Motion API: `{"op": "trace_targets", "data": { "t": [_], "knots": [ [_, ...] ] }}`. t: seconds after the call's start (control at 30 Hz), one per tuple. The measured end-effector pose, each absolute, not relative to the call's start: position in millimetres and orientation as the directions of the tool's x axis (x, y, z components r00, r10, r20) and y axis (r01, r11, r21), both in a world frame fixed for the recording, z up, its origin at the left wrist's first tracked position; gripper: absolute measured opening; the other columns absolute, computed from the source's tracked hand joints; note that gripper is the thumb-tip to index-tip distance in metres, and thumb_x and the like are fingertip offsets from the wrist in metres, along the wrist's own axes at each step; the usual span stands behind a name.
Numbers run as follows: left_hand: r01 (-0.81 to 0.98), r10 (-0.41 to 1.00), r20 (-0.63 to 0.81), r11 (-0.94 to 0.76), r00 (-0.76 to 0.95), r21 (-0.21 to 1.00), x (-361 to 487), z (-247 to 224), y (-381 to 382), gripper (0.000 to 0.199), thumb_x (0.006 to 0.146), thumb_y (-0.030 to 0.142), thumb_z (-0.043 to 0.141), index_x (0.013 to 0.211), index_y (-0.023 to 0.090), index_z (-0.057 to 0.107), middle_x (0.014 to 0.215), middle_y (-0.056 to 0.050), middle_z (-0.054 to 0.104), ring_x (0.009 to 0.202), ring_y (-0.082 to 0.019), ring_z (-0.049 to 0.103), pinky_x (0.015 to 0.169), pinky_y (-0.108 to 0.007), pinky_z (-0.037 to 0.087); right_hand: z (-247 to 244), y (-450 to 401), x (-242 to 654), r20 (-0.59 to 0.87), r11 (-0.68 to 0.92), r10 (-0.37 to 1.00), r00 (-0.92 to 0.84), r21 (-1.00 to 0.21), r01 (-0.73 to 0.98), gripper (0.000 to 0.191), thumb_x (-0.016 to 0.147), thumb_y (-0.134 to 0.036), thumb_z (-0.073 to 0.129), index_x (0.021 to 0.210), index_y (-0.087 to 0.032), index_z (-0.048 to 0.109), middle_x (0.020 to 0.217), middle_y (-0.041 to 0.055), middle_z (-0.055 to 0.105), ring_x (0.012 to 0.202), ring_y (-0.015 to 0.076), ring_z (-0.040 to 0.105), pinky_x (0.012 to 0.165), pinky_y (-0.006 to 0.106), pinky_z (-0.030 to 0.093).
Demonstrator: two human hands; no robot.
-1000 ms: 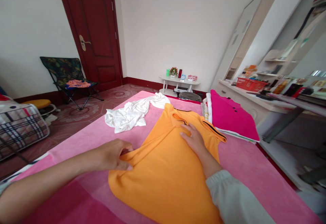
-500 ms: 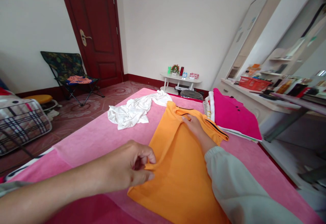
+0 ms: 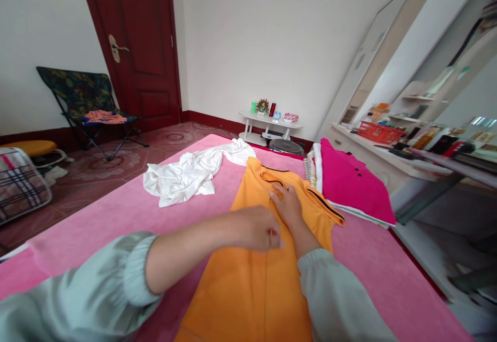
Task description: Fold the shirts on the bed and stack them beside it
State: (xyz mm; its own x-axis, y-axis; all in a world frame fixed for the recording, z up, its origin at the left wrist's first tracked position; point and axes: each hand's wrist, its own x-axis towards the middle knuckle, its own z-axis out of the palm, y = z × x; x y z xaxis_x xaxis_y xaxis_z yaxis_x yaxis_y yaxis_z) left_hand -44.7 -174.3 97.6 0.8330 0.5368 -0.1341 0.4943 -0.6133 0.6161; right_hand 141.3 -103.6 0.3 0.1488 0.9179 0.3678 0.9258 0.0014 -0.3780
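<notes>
An orange shirt [image 3: 240, 285] with dark-edged collar and sleeve lies on the pink bed cover [image 3: 373, 269], its collar end pointing away from me. My left hand [image 3: 258, 228] is closed over the middle of the shirt, pinching a bit of the orange fabric between its fingers. My right hand [image 3: 288, 204] rests on the shirt just below the collar, fingers spread apart. To the left of the collar lies a crumpled white garment [image 3: 190, 173]. Right of the shirt, a folded magenta shirt [image 3: 349, 184] tops a stack of clothes.
A low white table [image 3: 267, 119] with small items stands by the far wall. On the right is a dresser [image 3: 404, 158] bearing a red basket [image 3: 380, 131] and bottles. A camouflage folding chair [image 3: 83, 93] stands near the door at the left.
My left hand has moved right and slightly forward across the shirt, bringing its left edge inward. The fingers of my right hand have spread near the collar. The view has shifted slightly.
</notes>
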Motion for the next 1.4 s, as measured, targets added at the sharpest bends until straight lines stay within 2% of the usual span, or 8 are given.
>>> {"op": "trace_targets", "data": {
  "t": [0.1, 0.23, 0.33, 0.53, 0.77, 0.97, 1.17, 1.4],
  "knots": [
    [0.714, 0.827, 0.258, -0.561, 0.499, 0.418, -25.3, 68.7, -120.0, 0.034, 0.081, 0.016, 0.047, 0.112, 0.015, 0.06, 0.11, -0.013, 0.064, 0.1, -0.023, 0.06, 0.085, -0.03, 0.046, 3.4, -107.3, 136.5, 0.36, -0.026, 0.922, 0.141, -0.306, 0.952, 0.042, 0.087, -0.045, 0.045, 0.124, -0.029, 0.056, 0.135, 0.0077, 0.041, 0.121, 0.024, 0.043, 0.096, 0.035, 0.038],
    [0.829, 0.882, 0.246, -0.464, 0.401, 0.312, -22.9, 23.2, -83.8, 0.048, 0.088, 0.028, 0.042, 0.131, 0.007, 0.043, 0.135, -0.02, 0.045, 0.126, -0.027, 0.042, 0.103, -0.038, 0.034, 8.5, -107.8, 127.4, 0.366, -0.048, 0.926, 0.093, -0.13, 0.99, 0.043, 0.087, -0.048, 0.043, 0.127, -0.036, 0.053, 0.146, 0.0069, 0.028, 0.12, 0.0315, 0.04, 0.09, 0.044, 0.039],
    [0.84, 0.868, 0.227, -0.488, 0.441, 0.236, -27.4, 7.1, -81.0, 0.053, 0.092, 0.037, 0.033, 0.134, 0.006, 0.041, 0.144, -0.019, 0.036, 0.135, -0.029, 0.028, 0.111, -0.043, 0.021, 11.9, -100.2, 127.8, 0.384, -0.005, 0.923, 0.031, -0.067, 0.998, 0.043, 0.086, -0.05, 0.043, 0.125, -0.037, 0.055, 0.14, 0.0074, 0.036, 0.114, 0.0317, 0.042, 0.088, 0.042, 0.04],
    [0.854, 0.868, 0.25, -0.48, 0.429, 0.203, -25.9, 3.6, -82.5, 0.055, 0.092, 0.039, 0.031, 0.136, 0.006, 0.04, 0.145, -0.018, 0.036, 0.135, -0.029, 0.028, 0.111, -0.044, 0.022, 11.8, -82.6, 141.2, 0.445, 0.096, 0.895, -0.028, -0.133, 0.986, 0.043, 0.086, -0.04, 0.048, 0.124, -0.022, 0.056, 0.115, 0.0088, 0.056, 0.107, 0.0245, 0.047, 0.093, 0.033, 0.038],
    [0.858, 0.849, 0.304, -0.491, 0.433, 0.15, -23.7, -1.8, -82.5, 0.052, 0.092, 0.038, 0.032, 0.135, 0.011, 0.044, 0.143, -0.017, 0.037, 0.135, -0.029, 0.03, 0.111, -0.044, 0.022, 3.7, -75.4, 159.2, 0.429, -0.09, 0.865, 0.259, -0.375, 0.923, 0.045, 0.085, -0.034, 0.049, 0.121, -0.008, 0.057, 0.115, 0.0147, 0.059, 0.109, 0.0242, 0.052, 0.095, 0.032, 0.038],
    [0.861, 0.847, 0.316, -0.488, 0.427, 0.143, -23.3, -2.6, -84.6, 0.05, 0.092, 0.038, 0.033, 0.134, 0.013, 0.045, 0.143, -0.016, 0.038, 0.134, -0.028, 0.031, 0.11, -0.043, 0.023, 9.5, -84.0, 149.7, 0.415, -0.239, 0.862, 0.289, -0.17, 0.956, 0.035, 0.086, -0.032, 0.046, 0.109, -0.016, 0.066, 0.104, 0.0134, 0.061, 0.1, 0.0266, 0.055, 0.081, 0.037, 0.04],
    [0.861, 0.854, 0.329, -0.475, 0.402, 0.181, -24.1, 4.0, -86.9, 0.046, 0.091, 0.037, 0.035, 0.13, 0.015, 0.047, 0.139, -0.014, 0.042, 0.129, -0.028, 0.035, 0.105, -0.043, 0.03, 23.4, -82.9, 142.4, 0.526, -0.243, 0.84, 0.133, 0.146, 0.959, 0.029, 0.083, -0.026, 0.047, 0.091, -0.007, 0.067, 0.098, 0.0188, 0.058, 0.099, 0.0328, 0.049, 0.08, 0.044, 0.034],
    [0.849, 0.844, 0.362, -0.486, 0.395, 0.208, -25.4, 4.5, -85.6, 0.043, 0.09, 0.037, 0.038, 0.126, 0.016, 0.049, 0.134, -0.013, 0.045, 0.125, -0.029, 0.037, 0.104, -0.043, 0.03, 42.0, -26.8, 153.6, 0.471, -0.106, 0.88, 0.063, 0.065, 0.992, 0.027, 0.083, -0.018, 0.046, 0.102, -0.017, 0.065, 0.104, 0.0122, 0.062, 0.102, 0.0261, 0.051, 0.083, 0.037, 0.035]
  ]
}}
